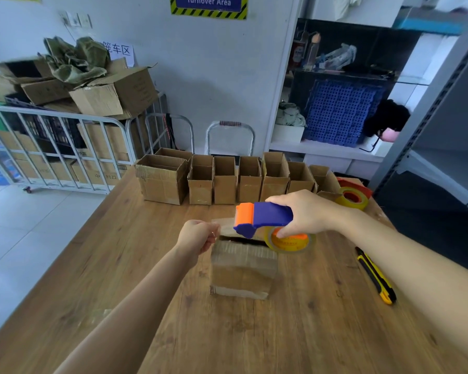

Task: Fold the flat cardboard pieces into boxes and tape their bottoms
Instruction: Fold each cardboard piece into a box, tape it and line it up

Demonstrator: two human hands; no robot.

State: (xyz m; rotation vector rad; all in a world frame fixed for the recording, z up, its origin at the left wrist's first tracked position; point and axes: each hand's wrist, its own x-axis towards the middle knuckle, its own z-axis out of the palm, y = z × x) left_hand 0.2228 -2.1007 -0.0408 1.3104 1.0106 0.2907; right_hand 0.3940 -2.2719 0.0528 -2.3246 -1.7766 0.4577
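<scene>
While the box [243, 268] stands on the table [173, 306] w/ its bottom flaps turned up, it sits right under both grips, a dark gap showing btw the flaps at the top. Nearest, the left hand [197, 236] is curled, thumb and fingers pinching the free end of the tape [224, 225], just off the box's top left edge. Opposite, the right hand [305, 211] is wrapped round the blue handle of the tape dispenser [265, 215], one finger pressing on its yellow roll [287, 241]. The dispenser hangs just above the box's top right corner, orange blade end facing the left hand. The strip btw the two grips looks short and a bit slack.

Step in hand, prob.: laying tape over the bottom seam. To do it well:
- Push the flaps flat and shut first, since the gap is open.
- Line the strip along the seam.
- Stick the pinched end a little way down the side wall under the left hand.
- Pull the dispenser straight and taut to the opposite side, pressing as it goes, and run over that edge before cutting.
- The box looks light and may tip or slide, so steady it w/ the left hand once the end holds.

Right of the right forearm lies a yellow-black utility knife [376, 275]. Beyond both grips a row of open boxes [224, 182] lines the far edge, w/ a spare tape roll [353, 198] past the right hand.
</scene>
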